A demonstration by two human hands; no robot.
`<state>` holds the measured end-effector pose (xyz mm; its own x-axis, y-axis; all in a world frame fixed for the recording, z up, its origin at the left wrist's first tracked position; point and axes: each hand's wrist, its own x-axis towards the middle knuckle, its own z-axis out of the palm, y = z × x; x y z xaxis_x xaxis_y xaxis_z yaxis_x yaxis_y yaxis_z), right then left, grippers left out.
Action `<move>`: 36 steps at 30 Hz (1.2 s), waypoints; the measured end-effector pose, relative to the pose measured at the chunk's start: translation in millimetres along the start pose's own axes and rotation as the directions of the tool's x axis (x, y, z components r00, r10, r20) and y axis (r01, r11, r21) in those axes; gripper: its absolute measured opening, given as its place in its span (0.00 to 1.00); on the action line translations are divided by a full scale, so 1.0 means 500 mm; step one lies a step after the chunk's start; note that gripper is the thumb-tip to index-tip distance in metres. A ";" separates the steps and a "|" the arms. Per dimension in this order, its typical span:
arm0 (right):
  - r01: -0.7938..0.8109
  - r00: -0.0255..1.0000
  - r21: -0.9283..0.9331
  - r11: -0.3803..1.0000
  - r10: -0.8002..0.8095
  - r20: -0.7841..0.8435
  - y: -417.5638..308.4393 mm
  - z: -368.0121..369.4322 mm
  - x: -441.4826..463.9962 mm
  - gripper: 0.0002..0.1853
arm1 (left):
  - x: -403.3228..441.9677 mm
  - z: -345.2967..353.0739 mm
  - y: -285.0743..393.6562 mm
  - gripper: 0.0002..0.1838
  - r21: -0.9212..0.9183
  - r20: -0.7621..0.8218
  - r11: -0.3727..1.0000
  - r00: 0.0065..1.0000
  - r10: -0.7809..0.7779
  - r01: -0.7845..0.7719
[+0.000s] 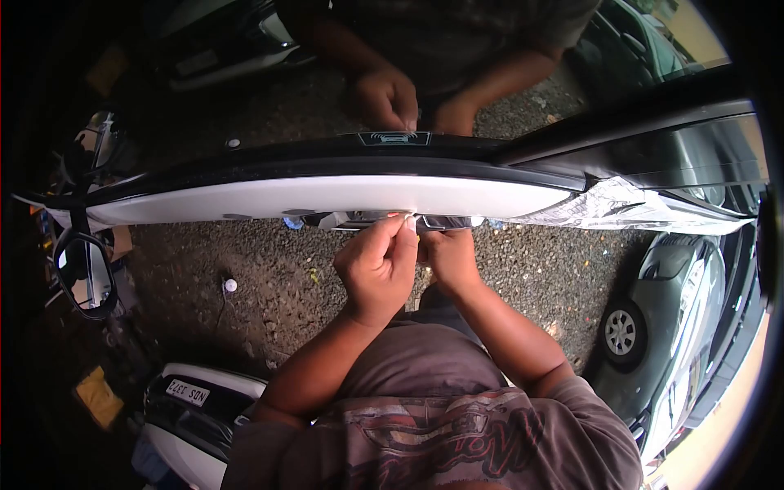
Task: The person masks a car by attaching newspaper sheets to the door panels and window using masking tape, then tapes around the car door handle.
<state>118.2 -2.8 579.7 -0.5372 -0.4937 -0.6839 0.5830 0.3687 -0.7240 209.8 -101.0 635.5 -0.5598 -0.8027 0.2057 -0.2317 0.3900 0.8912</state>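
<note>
Firstly, noted a side mirror (84,276) at left of frame, beside the white door panel (327,197) across the upper middle. At centre, found the left hand (377,261) narrowed to a thumb-and-finger pinch on a small pale piece (412,218) by the panel's lower edge, presumably for fine control. Just right, observed the right hand (453,260) at the door handle (447,222), perhaps for steadying; unable to judge its hidden grip. Farther right, logged a crumpled printed sheet (616,202), likely as protection.
</note>
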 end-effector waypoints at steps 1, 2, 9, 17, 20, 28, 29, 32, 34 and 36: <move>0.024 1.000 0.039 0.999 -0.024 -0.007 -0.001 0.001 -0.002 0.10 | -0.002 0.001 0.000 0.03 0.003 -0.001 1.000 1.000 0.000 0.000; 0.049 0.999 0.077 0.996 -0.048 -0.015 -0.002 0.000 -0.003 0.10 | -0.003 0.001 0.003 0.05 0.035 0.011 0.999 1.000 0.023 -0.024; 0.143 0.989 0.063 0.988 -0.141 -0.035 0.016 -0.001 0.003 0.11 | -0.004 0.000 -0.001 0.09 0.117 0.056 0.961 0.967 0.247 -0.252; 0.224 0.974 0.017 0.974 -0.225 0.013 0.040 -0.014 0.014 0.15 | -0.021 0.006 0.000 0.11 0.170 0.105 0.944 0.957 0.269 -0.284; 0.235 0.970 0.080 0.969 -0.239 0.046 0.027 -0.009 0.005 0.17 | -0.020 0.008 0.010 0.10 0.163 0.105 0.954 0.965 0.239 -0.253; 0.229 0.968 0.065 0.971 -0.234 0.091 0.032 -0.019 0.003 0.15 | -0.029 0.016 0.003 0.11 0.132 0.063 0.961 0.970 0.236 -0.242; 0.252 0.961 0.060 0.966 -0.257 0.098 0.035 -0.021 0.004 0.13 | -0.029 0.016 0.003 0.11 0.143 0.073 0.959 0.969 0.237 -0.245; 0.266 0.955 0.073 0.961 -0.273 0.116 0.052 -0.030 0.004 0.11 | -0.023 0.016 0.001 0.12 0.143 0.081 0.951 0.960 0.266 -0.276; 0.275 0.953 0.037 0.961 -0.277 0.125 0.057 -0.036 0.000 0.09 | -0.028 0.012 -0.003 0.13 0.162 0.119 0.948 0.959 0.256 -0.273; 0.282 0.951 0.004 0.959 -0.280 0.134 0.053 -0.035 -0.005 0.08 | -0.030 0.006 -0.009 0.14 0.182 0.160 0.945 0.956 0.245 -0.273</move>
<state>124.2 22.0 560.6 -0.5925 -0.6779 -0.4352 0.4101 0.2112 -0.8873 216.7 -89.6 627.0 -0.7195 -0.5995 0.3506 -0.2108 0.6696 0.7122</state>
